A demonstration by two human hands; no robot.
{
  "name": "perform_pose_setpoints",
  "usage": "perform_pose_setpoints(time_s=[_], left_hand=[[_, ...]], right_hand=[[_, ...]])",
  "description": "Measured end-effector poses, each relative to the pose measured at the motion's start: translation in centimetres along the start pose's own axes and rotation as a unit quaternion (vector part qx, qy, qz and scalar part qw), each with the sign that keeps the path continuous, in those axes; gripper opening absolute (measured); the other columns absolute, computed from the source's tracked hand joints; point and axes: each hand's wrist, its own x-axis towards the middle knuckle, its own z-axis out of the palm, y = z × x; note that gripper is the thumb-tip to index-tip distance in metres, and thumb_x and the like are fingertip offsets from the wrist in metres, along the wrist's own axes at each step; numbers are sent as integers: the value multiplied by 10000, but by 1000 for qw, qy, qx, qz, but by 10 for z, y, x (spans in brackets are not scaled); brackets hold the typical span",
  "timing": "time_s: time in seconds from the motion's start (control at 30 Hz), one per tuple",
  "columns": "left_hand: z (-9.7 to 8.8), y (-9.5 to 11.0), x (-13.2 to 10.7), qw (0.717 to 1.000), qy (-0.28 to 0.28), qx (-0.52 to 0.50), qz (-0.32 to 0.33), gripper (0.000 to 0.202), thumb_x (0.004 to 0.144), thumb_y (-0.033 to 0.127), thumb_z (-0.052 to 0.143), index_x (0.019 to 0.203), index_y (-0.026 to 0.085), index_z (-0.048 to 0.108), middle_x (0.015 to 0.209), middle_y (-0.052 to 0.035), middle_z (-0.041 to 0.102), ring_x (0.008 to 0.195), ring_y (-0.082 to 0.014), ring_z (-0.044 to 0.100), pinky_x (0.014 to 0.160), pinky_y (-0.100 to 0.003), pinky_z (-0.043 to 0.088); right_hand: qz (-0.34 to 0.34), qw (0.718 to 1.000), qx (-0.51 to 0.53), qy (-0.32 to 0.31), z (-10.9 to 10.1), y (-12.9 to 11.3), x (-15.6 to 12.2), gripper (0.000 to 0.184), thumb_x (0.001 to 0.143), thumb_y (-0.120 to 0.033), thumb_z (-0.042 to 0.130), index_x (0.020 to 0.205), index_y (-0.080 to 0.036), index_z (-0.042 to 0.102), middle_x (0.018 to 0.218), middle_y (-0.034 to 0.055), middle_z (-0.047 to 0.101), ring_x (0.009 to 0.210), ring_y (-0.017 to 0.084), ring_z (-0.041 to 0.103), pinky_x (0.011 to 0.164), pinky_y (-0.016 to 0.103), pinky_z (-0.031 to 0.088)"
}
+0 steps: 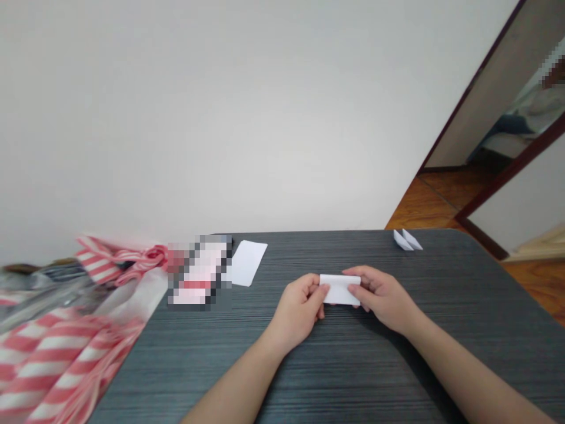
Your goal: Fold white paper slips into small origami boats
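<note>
A small folded white paper (339,289) is held just above the dark grey table (309,365), near its middle. My left hand (300,309) pinches the paper's left end with thumb and fingers. My right hand (380,297) grips the right end, fingers curled over the top edge. Both forearms reach in from the bottom of the view.
A flat white sheet (248,262) lies at the table's back left. A folded white paper boat (406,240) sits near the back right edge. Red-and-white striped plastic bags (66,341) crowd the left side. A white wall stands behind; a doorway opens at right.
</note>
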Motion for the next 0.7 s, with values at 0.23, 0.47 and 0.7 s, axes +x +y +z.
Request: perform_pose_setpoints(time_s=[0.23, 0.47, 0.7], left_hand=[[1, 2, 0, 1000, 5, 6, 0, 275, 921, 419, 526, 849, 168, 614, 519, 31, 566, 466, -104, 472, 498, -204, 345], [0, 8, -1, 1000, -6, -12, -20, 276, 921, 394, 508, 810, 166, 618, 492, 44, 543, 425, -91, 431, 453, -192, 334], [1, 6, 0, 1000, 1, -6, -12, 280, 921, 393, 513, 784, 166, 603, 608, 18, 627, 455, -84, 452, 463, -192, 349]], right_hand=[[4, 1000, 5, 0, 1, -2, 0, 275, 863, -301, 616, 1106, -173, 625, 637, -27, 604, 512, 117, 526, 502, 240, 413], [4, 1000, -4, 17, 0, 2, 1, 264, 878, -292, 599, 1113, -175, 626, 629, -31, 599, 521, 122, 544, 500, 236, 411], [9, 1000, -20, 10, -2, 2, 1, 263, 891, -301, 589, 1120, -181, 633, 612, -25, 621, 509, 128, 559, 487, 232, 417]])
